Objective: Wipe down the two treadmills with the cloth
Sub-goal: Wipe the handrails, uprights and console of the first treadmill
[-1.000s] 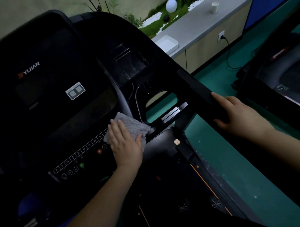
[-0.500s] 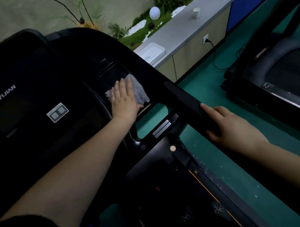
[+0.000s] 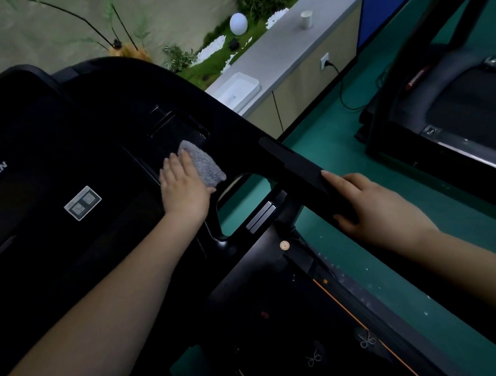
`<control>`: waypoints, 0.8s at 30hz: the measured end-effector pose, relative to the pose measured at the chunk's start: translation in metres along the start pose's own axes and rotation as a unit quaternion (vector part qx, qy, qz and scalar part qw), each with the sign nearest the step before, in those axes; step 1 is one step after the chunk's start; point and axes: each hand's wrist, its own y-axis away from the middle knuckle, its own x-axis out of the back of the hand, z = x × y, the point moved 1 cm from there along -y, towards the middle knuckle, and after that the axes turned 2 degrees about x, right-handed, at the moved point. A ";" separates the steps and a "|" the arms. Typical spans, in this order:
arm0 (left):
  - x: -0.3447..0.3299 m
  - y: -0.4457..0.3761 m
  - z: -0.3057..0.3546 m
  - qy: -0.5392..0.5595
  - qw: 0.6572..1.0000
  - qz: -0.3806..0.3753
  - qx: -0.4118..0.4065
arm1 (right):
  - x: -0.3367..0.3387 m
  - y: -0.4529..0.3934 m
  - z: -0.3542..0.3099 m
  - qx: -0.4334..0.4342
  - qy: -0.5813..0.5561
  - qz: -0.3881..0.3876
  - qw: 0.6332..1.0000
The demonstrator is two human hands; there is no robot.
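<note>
Left hand: your left hand (image 3: 184, 190) lies flat, fingers straight, pressing the grey cloth (image 3: 203, 166) onto the near treadmill (image 3: 79, 132) console, just below its recessed tray.
Right hand: your right hand (image 3: 374, 203) grips the black handrail (image 3: 299, 169), fingers curled over it.
Second treadmill: the second treadmill (image 3: 452, 102) stands well apart, on the green floor (image 3: 318, 134) at right.
Background: a grey counter (image 3: 292, 42) carries a white tray (image 3: 239, 88) and a cup (image 3: 306, 19).
</note>
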 end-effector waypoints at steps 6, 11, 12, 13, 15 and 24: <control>0.008 -0.044 0.066 -0.032 0.989 0.026 -0.139 | 0.000 0.001 -0.001 0.000 0.003 0.007 1.000; 0.014 -0.041 0.074 0.027 0.956 0.019 -0.292 | 0.000 0.001 -0.002 -0.005 0.005 0.003 1.000; 0.018 -0.036 0.074 0.060 0.951 -0.002 -0.304 | 0.000 0.001 -0.003 -0.003 0.006 0.004 1.000; 0.021 -0.028 0.074 0.101 0.946 -0.018 -0.308 | 0.001 0.001 -0.003 -0.003 0.006 0.003 1.000; 0.025 -0.002 0.073 0.219 0.937 -0.013 -0.273 | 0.002 0.001 -0.003 -0.004 0.008 0.002 1.000; -0.007 0.061 0.071 0.213 0.954 -0.205 -0.046 | -0.002 0.000 -0.001 -0.005 0.009 0.006 1.000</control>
